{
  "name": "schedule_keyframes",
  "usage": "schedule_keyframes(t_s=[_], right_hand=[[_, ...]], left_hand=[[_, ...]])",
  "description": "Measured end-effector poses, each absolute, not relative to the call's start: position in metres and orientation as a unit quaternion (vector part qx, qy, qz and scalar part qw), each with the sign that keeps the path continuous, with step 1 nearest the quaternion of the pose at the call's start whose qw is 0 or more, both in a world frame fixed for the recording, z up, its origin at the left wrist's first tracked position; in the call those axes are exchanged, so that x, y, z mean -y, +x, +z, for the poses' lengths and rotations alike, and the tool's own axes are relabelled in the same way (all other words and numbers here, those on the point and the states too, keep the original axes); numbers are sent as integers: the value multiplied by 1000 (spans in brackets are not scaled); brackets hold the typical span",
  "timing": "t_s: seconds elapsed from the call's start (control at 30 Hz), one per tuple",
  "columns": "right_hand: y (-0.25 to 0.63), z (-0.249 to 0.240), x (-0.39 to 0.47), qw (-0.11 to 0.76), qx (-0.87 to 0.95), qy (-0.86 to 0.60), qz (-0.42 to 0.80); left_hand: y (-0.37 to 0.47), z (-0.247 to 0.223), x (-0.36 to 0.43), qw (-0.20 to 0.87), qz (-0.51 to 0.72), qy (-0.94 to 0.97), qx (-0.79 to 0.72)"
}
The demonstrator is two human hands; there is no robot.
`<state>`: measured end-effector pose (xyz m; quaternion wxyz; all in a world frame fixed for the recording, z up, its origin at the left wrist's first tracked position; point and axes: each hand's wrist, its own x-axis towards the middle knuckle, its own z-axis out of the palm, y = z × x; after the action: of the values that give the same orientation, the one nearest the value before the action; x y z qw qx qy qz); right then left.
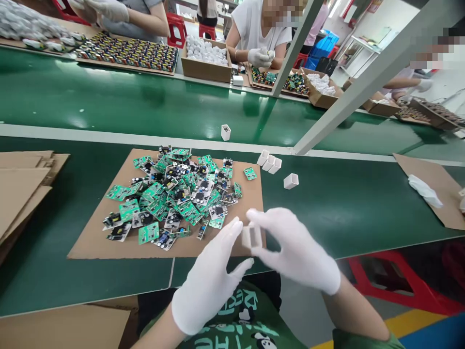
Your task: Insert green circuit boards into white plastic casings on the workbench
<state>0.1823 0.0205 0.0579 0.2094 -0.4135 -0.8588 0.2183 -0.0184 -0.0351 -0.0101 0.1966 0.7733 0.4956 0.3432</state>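
Observation:
Between the thumb and fingers of my right hand is a small white plastic housing, hollow, with an open end showing. My left hand is just to its left, fingers stretched out and thumb apart, holding nothing that I can see. Whether the left fingertips touch the housing I cannot tell. Both hands wear white gloves. Past them, a heap of green circuit boards with black components is spread over a cardboard sheet. More white housings stand on the bench to the right, one housing apart from a small row.
Another white housing sits on the green conveyor belt beyond the bench. A slanted metal post rises at the right. Cardboard sheets are stacked at left. Across the belt, gloved co-workers sit by boxes of white parts.

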Motion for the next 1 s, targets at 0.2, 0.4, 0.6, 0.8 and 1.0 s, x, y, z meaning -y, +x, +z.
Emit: schedule_keyframes(t_s=[0.2,0.4,0.6,0.8,1.0], right_hand=[[172,42,-7,214,853,-362,310],[150,33,-49,239,789,-509,247],[107,18,-76,117,808,-568,99],[133,27,-56,227,804,-529,149],[165,27,-22,281,695,-523,405]], left_hand=[[-31,-21,40,296,332,732,-517],[-45,-17,45,357,344,666,-557],[-51,-19,47,352,375,646,-564],[-57,-20,49,353,392,626,-575],[-58,-21,47,366,401,624,-562]])
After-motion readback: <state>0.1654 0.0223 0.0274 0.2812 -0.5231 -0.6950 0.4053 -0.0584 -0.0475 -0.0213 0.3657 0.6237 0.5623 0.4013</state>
